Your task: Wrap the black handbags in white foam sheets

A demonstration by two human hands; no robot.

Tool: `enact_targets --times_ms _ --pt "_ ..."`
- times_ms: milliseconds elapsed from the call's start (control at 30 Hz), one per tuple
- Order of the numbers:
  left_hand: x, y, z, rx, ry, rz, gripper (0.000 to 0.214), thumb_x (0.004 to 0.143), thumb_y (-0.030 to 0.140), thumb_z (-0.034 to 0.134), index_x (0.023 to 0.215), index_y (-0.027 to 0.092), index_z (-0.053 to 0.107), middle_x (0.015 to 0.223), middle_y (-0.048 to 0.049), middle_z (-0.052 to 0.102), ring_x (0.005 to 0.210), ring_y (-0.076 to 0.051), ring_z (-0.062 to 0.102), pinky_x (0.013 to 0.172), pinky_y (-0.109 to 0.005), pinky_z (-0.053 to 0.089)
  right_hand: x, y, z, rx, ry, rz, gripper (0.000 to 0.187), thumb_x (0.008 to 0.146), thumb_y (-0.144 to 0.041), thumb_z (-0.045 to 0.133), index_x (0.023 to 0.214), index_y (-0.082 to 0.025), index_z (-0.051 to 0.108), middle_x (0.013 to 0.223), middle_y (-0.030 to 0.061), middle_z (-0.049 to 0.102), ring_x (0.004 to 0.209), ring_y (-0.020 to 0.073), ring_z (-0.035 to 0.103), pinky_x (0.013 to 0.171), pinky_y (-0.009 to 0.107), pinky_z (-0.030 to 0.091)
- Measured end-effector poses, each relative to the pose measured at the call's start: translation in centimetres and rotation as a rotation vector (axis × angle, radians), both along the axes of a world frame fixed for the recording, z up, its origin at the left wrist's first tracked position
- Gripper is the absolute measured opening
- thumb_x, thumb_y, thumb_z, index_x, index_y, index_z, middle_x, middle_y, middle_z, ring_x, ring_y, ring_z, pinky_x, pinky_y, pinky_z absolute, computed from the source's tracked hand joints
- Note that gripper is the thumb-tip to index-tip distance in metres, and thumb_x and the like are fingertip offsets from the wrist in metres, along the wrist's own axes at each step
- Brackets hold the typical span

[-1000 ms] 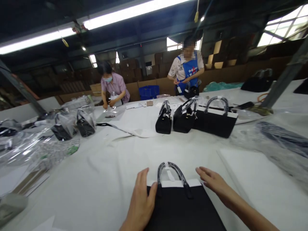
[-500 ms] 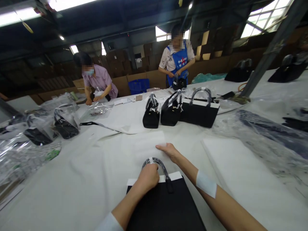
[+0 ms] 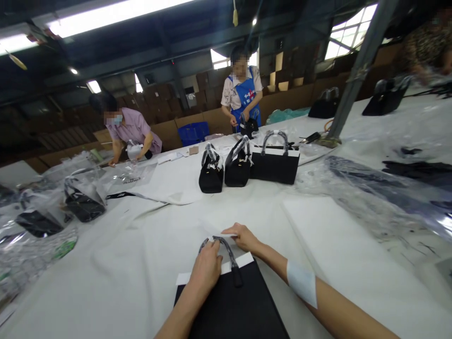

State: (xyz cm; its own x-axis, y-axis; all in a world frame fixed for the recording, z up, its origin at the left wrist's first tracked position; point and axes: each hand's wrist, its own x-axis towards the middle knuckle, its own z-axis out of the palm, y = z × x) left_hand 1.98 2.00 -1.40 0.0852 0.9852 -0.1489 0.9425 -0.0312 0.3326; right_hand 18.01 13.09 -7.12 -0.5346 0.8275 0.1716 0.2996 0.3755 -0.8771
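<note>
A black handbag (image 3: 235, 301) lies in front of me, its top edge pointing away. White padding (image 3: 243, 259) lines that edge, and the handle (image 3: 228, 249) is wrapped in clear plastic. My left hand (image 3: 206, 268) is closed at the top of the handle, its fingertips by the white band there; its palm side is hidden. Just beyond the handle, my right hand (image 3: 243, 238) pinches the edge of a thin white foam sheet (image 3: 229, 235). That sheet is hard to tell from the pale table cover.
Three black handbags (image 3: 236, 172) stand ahead. A stack of white foam sheets (image 3: 328, 235) lies at right, beside clear plastic (image 3: 374, 188). Plastic-wrapped bags (image 3: 84, 202) sit at left. Two co-workers (image 3: 243, 94) work across the table, another at far right. A metal post (image 3: 356, 80) rises at right.
My right hand has drawn the foam sheet's edge toward the handle. My left fingers have shifted up onto the handle's top. The view has turned slightly right.
</note>
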Motion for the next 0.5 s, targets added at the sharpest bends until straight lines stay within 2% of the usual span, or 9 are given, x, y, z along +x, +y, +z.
enact_targets --times_ms 100,200,267,367,500 --pt "-0.2 0.1 -0.3 -0.035 0.014 0.025 0.04 0.085 0.018 0.045 0.124 0.015 0.052 0.115 -0.0111 0.065 0.11 -0.022 0.059 0.093 -0.029 0.043 -0.1 -0.2 -0.6 0.002 -0.101 0.089 0.013 0.065 -0.01 0.057 0.063 -0.017 0.068 0.062 -0.0002 0.065 0.064 0.0161 0.058 0.065 0.026 0.044" --pt "-0.3 1.1 -1.1 -0.095 0.054 0.086 0.023 0.083 0.024 0.05 0.1 0.016 0.064 0.097 -0.0102 0.07 0.094 -0.023 0.065 0.083 -0.031 0.047 0.1 -0.2 -0.5 -0.001 -0.136 0.164 0.012 0.067 -0.014 0.059 0.072 -0.019 0.069 0.066 -0.004 0.066 0.064 0.0141 0.058 0.061 0.022 0.042" --pt "-0.4 2.0 -1.7 -0.147 0.084 0.111 0.021 0.083 0.03 0.051 0.087 0.016 0.066 0.093 -0.0123 0.071 0.091 -0.025 0.066 0.079 -0.033 0.048 0.3 -0.1 -0.4 -0.008 -0.139 0.177 0.01 0.072 -0.022 0.06 0.075 -0.019 0.069 0.067 -0.0037 0.066 0.065 0.0147 0.059 0.059 0.021 0.042" --pt "-0.5 3.2 -2.6 -0.202 0.099 0.1 0.027 0.088 0.035 0.05 0.092 0.014 0.067 0.101 -0.0128 0.071 0.097 -0.023 0.065 0.086 -0.037 0.049 0.2 0.1 -0.3 -0.004 -0.112 0.131 0.017 0.076 -0.031 0.06 0.074 -0.017 0.069 0.071 -0.0002 0.067 0.069 0.0168 0.061 0.062 0.024 0.045" --pt "-0.6 3.4 -2.9 -0.214 0.124 0.128 0.029 0.09 0.036 0.048 0.099 0.014 0.066 0.106 -0.0125 0.07 0.099 -0.021 0.065 0.087 -0.036 0.049 -0.2 0.4 -0.5 0.01 -0.015 0.056 0.021 0.08 -0.031 0.055 0.086 -0.017 0.07 0.089 0.0023 0.07 0.081 0.0188 0.063 0.073 0.027 0.049"
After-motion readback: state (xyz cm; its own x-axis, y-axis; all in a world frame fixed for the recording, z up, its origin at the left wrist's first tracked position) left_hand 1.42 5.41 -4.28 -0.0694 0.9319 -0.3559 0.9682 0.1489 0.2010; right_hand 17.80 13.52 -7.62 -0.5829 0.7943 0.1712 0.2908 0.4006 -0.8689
